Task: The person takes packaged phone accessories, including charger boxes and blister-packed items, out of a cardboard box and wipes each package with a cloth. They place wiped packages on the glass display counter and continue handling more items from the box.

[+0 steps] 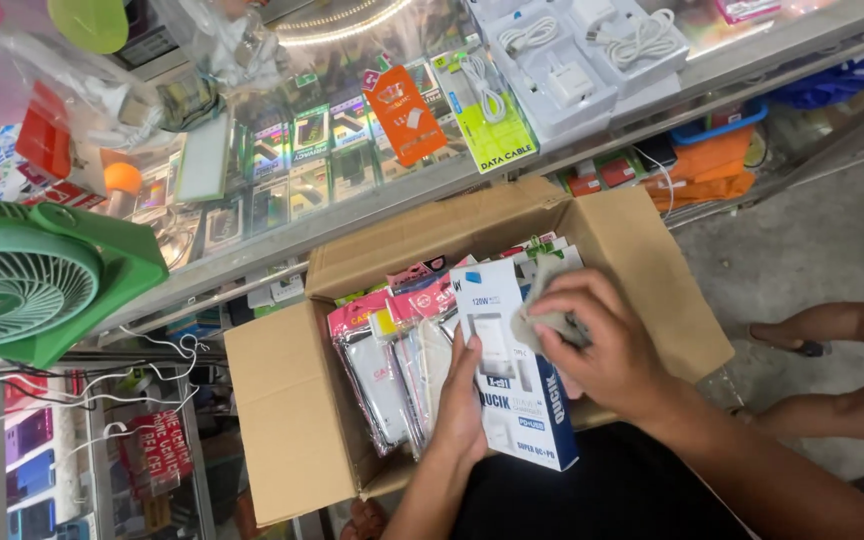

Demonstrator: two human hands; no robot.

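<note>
My left hand [463, 400] holds a white and blue charger box [512, 385] by its left edge, above an open cardboard box [282, 420]. My right hand [602, 345] presses a small grey cloth [542, 310] against the front of the charger box. The cardboard box is packed with several upright packets with pink tops [392, 340], standing just left of the charger box.
A glass display counter [352, 170] with cables and chargers runs behind the box. A green fan [37, 275] stands at the left. White charger trays [572, 60] lie on the counter top. Another person's bare legs [842, 370] are at the right on the concrete floor.
</note>
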